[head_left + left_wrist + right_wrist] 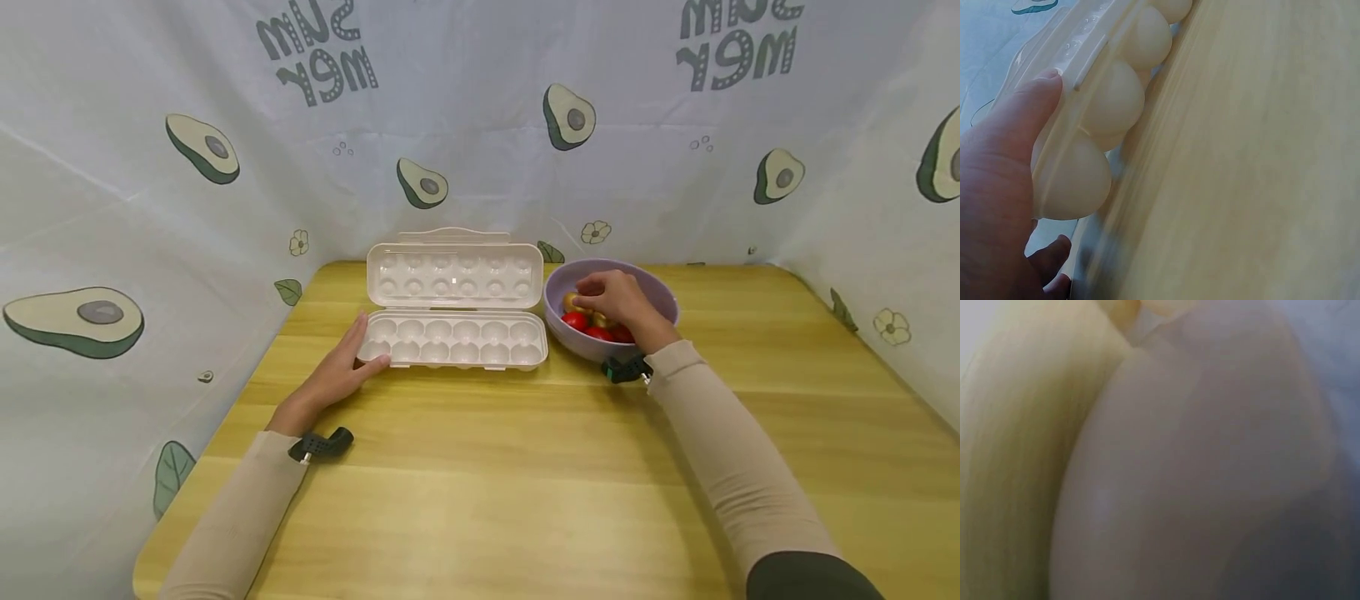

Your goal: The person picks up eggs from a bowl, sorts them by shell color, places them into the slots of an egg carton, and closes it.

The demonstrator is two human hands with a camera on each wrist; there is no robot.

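A white plastic egg box (453, 340) lies open on the table, its lid (455, 275) tipped back and the hollows of its base bare. At its left end my left hand (337, 367) holds the base; the left wrist view shows the thumb (1044, 103) over the rim and the other fingers lower, partly hidden. Inside a lilac bowl (660, 292) lie several red and gold eggs. My right hand (618, 298) reaches into it and pinches a gold egg (570, 302). The bowl's blurred outer wall (1166, 487) fills most of the right wrist view.
The bowl stands close against the box's right end on a wooden table (480, 483). Behind and along the sides hangs a pale cloth (480, 100) printed with avocados. Each wrist carries a dark camera mount (322, 444).
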